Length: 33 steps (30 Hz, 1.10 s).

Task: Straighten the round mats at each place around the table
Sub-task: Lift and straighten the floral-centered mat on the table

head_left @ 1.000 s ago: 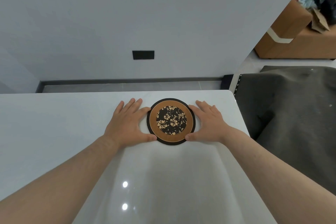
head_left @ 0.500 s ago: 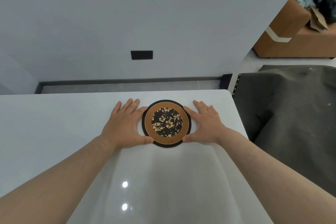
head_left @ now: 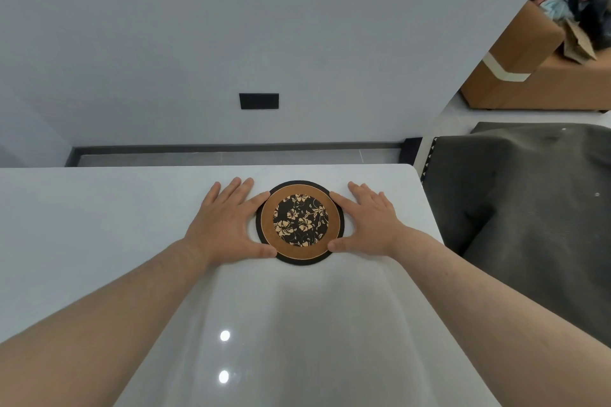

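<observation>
A round mat [head_left: 300, 222] with a black rim, a brown ring and a black floral centre lies flat on the white table [head_left: 99, 225], near its far right corner. My left hand [head_left: 228, 225] lies flat against the mat's left side, with thumb and forefinger touching the rim. My right hand [head_left: 370, 221] mirrors it on the right side, thumb at the mat's near edge. Between them the two hands cradle the mat. Both forearms stretch over the table towards it.
The table's far edge is just beyond the mat, and its right edge is close to my right hand. A dark grey covered seat [head_left: 529, 208] stands to the right. Behind are a grey wall with a black outlet [head_left: 259, 101] and a brown sofa [head_left: 545, 76] holding clothes.
Both hands have slid the mat a little to the left on the table. Their hold on its rim is the same.
</observation>
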Each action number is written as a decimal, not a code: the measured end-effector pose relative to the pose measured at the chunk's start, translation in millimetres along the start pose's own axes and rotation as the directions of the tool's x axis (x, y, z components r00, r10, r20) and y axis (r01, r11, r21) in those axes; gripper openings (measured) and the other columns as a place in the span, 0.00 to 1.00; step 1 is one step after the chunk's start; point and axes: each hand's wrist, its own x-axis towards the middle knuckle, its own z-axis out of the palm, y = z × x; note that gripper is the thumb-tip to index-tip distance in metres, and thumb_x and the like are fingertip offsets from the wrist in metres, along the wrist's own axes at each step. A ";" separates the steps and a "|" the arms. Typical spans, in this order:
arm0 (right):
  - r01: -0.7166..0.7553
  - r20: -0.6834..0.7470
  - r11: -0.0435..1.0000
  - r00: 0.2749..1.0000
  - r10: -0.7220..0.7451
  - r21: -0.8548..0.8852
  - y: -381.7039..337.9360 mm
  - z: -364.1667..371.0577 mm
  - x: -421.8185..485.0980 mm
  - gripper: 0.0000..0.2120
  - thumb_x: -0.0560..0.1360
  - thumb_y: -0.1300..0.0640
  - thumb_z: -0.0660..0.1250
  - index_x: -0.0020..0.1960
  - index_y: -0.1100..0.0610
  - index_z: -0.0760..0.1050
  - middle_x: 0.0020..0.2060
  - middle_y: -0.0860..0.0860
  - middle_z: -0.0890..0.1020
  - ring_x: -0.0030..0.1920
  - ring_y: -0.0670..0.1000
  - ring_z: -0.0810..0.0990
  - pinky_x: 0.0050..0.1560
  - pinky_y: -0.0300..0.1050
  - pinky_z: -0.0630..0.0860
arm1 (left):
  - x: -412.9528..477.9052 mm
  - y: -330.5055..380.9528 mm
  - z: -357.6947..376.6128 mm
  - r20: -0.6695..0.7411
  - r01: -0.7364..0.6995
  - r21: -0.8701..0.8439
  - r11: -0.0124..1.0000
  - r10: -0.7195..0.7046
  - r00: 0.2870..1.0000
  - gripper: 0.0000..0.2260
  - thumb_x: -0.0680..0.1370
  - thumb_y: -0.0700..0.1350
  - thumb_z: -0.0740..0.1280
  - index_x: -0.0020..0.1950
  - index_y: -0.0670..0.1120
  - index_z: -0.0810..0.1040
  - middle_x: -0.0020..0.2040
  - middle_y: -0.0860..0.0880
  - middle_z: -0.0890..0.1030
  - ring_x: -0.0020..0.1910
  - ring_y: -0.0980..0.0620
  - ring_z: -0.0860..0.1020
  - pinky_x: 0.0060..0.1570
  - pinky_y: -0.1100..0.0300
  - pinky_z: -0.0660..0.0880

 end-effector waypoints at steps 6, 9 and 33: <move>-0.031 0.033 0.999 0.999 0.032 -0.020 -12.7 -7.3 -6.4 0.50 0.64 0.25 0.64 0.76 0.42 0.45 0.78 0.54 0.46 0.77 0.58 0.43 0.73 0.61 0.44 | -5.7 6.5 -2.8 0.057 0.052 -0.041 0.998 -0.050 0.997 0.52 0.59 0.80 0.56 0.77 0.57 0.48 0.80 0.49 0.47 0.77 0.49 0.41 0.74 0.48 0.39; -0.066 -0.028 0.998 0.997 0.066 0.000 -19.2 -2.1 -21.7 0.46 0.68 0.28 0.62 0.76 0.46 0.49 0.78 0.54 0.50 0.77 0.57 0.47 0.74 0.61 0.47 | -19.3 14.6 -0.1 0.025 0.115 -0.085 0.990 -0.113 0.993 0.48 0.64 0.76 0.59 0.77 0.52 0.51 0.79 0.47 0.50 0.77 0.48 0.45 0.75 0.49 0.42; -0.070 -0.200 0.856 0.960 0.198 0.512 -60.1 0.0 -133.7 0.11 0.77 0.54 0.64 0.60 0.50 0.77 0.51 0.43 0.78 0.47 0.43 0.75 0.50 0.36 0.68 | -164.9 42.2 -33.2 -0.017 0.284 -0.520 0.805 -0.342 0.940 0.17 0.78 0.51 0.65 0.65 0.50 0.74 0.63 0.55 0.74 0.62 0.54 0.73 0.60 0.61 0.68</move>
